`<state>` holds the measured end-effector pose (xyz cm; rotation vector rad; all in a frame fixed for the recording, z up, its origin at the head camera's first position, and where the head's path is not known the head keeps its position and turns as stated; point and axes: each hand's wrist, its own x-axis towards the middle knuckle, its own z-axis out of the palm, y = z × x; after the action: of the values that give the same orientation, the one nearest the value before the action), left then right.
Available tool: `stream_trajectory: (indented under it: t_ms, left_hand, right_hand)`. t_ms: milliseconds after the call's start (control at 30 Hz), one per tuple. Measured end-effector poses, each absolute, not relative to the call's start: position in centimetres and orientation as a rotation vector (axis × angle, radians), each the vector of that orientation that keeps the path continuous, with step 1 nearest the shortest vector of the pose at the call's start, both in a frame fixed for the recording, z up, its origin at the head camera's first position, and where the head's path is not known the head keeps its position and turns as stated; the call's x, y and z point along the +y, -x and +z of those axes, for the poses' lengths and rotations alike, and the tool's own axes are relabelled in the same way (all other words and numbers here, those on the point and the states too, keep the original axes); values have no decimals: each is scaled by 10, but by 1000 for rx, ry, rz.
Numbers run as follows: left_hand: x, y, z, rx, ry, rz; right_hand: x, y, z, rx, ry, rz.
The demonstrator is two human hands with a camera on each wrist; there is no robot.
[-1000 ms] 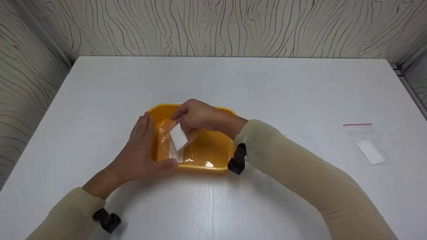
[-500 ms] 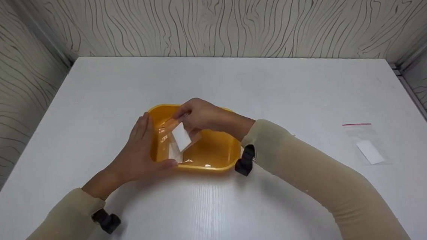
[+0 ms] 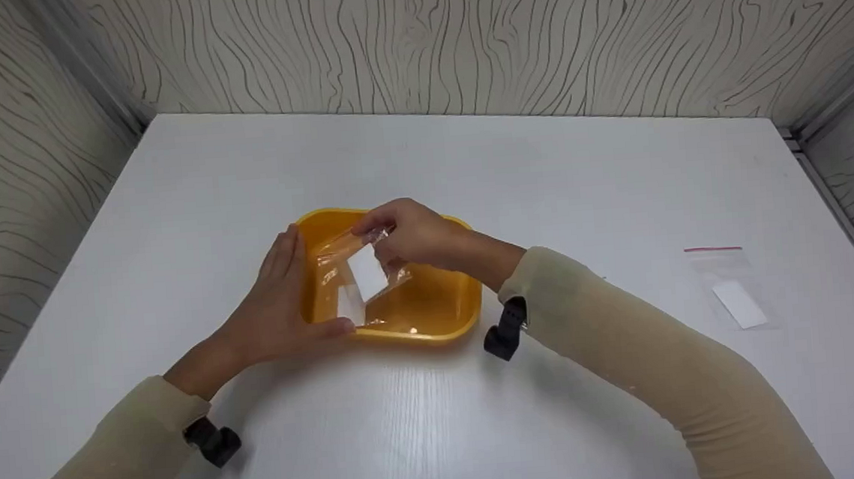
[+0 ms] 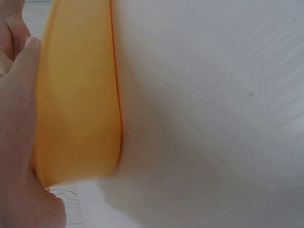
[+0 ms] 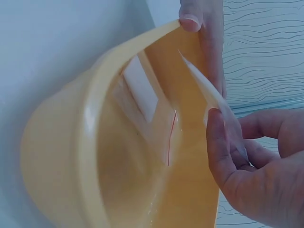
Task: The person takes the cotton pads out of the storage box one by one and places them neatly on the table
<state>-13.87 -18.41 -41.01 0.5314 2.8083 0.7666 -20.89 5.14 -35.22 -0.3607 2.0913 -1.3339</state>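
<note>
My left hand (image 3: 271, 314) rests against the left end of a yellow plastic basin (image 3: 433, 322), fingers straight along its side and thumb over the front rim. Inside the basin, my right hand (image 3: 423, 232) pinches a clear zip bag with a white card-like piece in it (image 3: 368, 272). The right wrist view shows that bag (image 5: 213, 92) nearly edge-on between thumb and fingers. Below it, a second zip bag with a white piece (image 5: 140, 88) and a red seal line lies in the basin. The left wrist view shows only the basin's outer wall (image 4: 78, 95) and part of the left hand.
Far to the right on the white table (image 3: 581, 183) lies another clear zip bag (image 3: 738, 300) with a red-edged top and a white piece inside. Wood-patterned panels (image 3: 428, 36) stand behind and at both sides of the table.
My right hand has moved slightly to the right with the zip bag, and its forearm has shifted right too. The left hand and the basin stay put.
</note>
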Motion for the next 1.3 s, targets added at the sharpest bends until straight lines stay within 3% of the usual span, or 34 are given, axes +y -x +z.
stream_trajectory:
  t_ms: [1300]
  left_hand:
    - [-185, 139, -414, 2836, -549, 813]
  right_hand:
    - [81, 197, -377, 2053, 357, -1734]
